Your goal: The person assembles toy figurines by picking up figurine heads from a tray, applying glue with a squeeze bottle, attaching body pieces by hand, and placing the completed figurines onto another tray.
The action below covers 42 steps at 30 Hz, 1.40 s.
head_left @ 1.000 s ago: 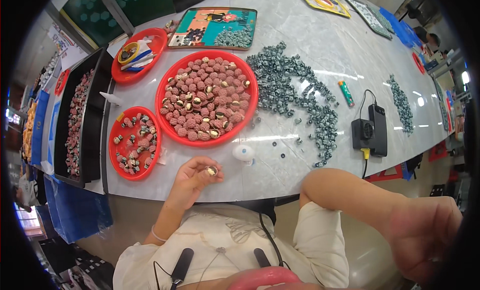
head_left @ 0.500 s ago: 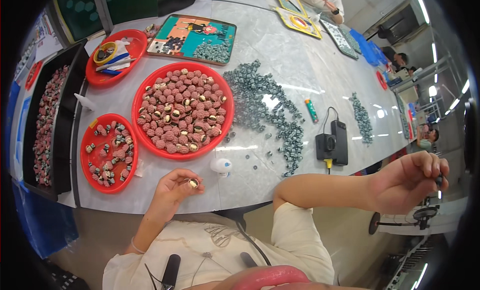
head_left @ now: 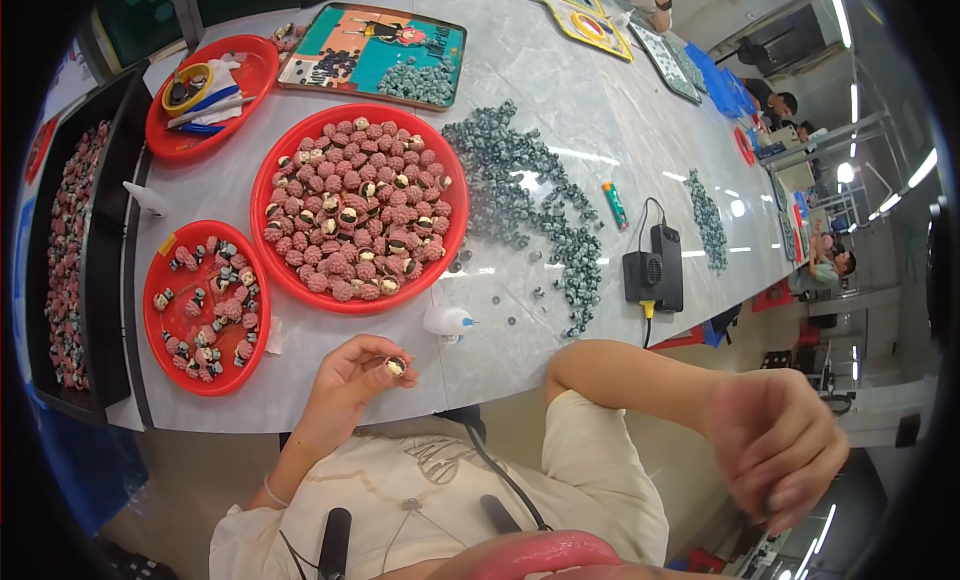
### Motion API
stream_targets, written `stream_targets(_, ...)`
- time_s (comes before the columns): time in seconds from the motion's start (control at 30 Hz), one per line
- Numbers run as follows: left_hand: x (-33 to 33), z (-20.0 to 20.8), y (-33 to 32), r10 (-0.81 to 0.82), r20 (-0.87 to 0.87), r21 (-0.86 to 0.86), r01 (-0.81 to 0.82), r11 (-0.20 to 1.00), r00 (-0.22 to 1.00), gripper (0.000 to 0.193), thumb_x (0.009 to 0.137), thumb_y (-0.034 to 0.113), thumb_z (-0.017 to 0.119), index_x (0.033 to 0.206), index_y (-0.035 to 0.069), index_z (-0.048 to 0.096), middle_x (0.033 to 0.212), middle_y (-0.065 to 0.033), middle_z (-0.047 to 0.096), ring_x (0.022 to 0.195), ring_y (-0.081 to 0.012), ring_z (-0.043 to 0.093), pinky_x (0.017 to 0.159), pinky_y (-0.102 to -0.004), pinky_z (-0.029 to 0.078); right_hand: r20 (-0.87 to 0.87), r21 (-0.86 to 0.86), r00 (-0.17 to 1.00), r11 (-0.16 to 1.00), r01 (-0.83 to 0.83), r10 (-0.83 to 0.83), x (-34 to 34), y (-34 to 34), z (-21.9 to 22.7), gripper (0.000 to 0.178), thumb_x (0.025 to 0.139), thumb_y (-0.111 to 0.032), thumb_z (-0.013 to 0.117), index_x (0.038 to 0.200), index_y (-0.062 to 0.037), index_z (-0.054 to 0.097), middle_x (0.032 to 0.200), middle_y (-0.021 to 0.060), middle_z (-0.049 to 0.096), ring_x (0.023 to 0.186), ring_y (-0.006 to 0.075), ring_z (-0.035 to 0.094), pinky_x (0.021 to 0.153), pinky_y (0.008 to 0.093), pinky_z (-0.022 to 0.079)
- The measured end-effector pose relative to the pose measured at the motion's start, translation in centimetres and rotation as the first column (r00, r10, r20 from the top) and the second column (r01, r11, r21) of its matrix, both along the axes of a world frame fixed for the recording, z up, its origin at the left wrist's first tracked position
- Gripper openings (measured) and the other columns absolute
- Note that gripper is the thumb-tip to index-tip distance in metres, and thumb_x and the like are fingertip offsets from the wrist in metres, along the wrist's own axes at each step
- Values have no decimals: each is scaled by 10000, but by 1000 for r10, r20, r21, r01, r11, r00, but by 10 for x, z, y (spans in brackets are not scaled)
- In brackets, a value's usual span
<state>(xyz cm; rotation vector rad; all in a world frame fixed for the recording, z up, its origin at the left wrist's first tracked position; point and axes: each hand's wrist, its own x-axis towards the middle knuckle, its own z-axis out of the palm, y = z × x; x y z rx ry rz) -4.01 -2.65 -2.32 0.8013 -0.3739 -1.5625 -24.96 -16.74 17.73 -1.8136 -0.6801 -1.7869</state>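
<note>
My left hand [head_left: 345,388] pinches a small cream-and-dark piece [head_left: 396,366] between thumb and fingertips, just past the table's front edge. Out to the right, my right hand [head_left: 775,442] hangs with fingers curled down, blurred by motion. A tiny dark bit [head_left: 769,504] shows at its fingertips; its kind I cannot make out. Closest to my left hand is a white squeeze bottle [head_left: 443,320] with a blue tip. Beyond it, a big round red tray [head_left: 261,220] holds many bumpy pink pieces [head_left: 345,250], some showing cream and dark undersides.
A smaller red tray [head_left: 151,325] with pink-and-grey pieces stands left, beside a long black bin [head_left: 105,250]. Grey-blue beads [head_left: 525,195] lie loose mid-table. Farther back are a printed tray [head_left: 370,42] and a red tray with tools [head_left: 262,65]. A black fan-like device [head_left: 655,270] sits right.
My right hand has swung down and inward from its raised place at the far right, turning its fingers downward. My left hand keeps its pinch, the held piece slightly turned.
</note>
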Motion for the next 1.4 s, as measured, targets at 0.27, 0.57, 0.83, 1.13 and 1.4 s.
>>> stream_targets(0.27, 2, 3, -4, -24, 22, 18, 24, 1000, 999, 211, 835, 92, 585, 1005, -13, 517, 985, -114, 574, 873, -199, 586, 820, -334, 470, -700, -152, 682, 889, -432, 211, 38, -1, 3, 174, 720, -20, 448, 594, 24, 559, 675, 124, 578, 578, 227, 582, 555, 313, 489)
stream_targets(0.57, 0, 2, -5, 49, 16, 69, -50, 996, 999, 209, 829, 77, 585, 1004, -11, 513, 974, -109, 569, 858, -183, 585, 797, -324, 474, -617, 46, 656, 853, -520, 434, 32, -9, -4, 153, 713, -13, 452, 587, 35, 524, 640, 149, 543, 585, 255, 574, 548, 316, 478)
stream_targets(0.83, -2, 4, -6, 1, 41, 54, -3, 999, 999, 221, 840, 126, 575, 1003, 2, 493, 968, -104, 544, 859, -183, 553, 793, -325, 448, -618, 1, 702, 894, -449, 353, 34, -10, -10, 149, 727, -20, 458, 601, 21, 527, 634, 125, 542, 573, 236, 566, 535, 299, 468)
stream_targets(1.13, 1, 4, -3, 12, 10, 65, -12, 998, 1000, 211, 841, 94, 567, 1017, -4, 505, 977, -105, 556, 866, -184, 569, 799, -320, 459, -638, -29, 687, 880, -473, 348, 48, -12, -9, 145, 742, -28, 466, 616, 5, 531, 628, 98, 540, 560, 214, 558, 520, 280, 457)
stream_targets(1.4, 2, 4, -3, 17, 10, 52, -17, 999, 1000, 181, 849, 56, 546, 1017, -4, 512, 983, -105, 559, 877, -180, 575, 806, -322, 470, -666, -66, 683, 888, -454, 300, 53, -12, -4, 142, 755, -35, 473, 630, -9, 534, 622, 75, 539, 548, 194, 550, 507, 264, 448)
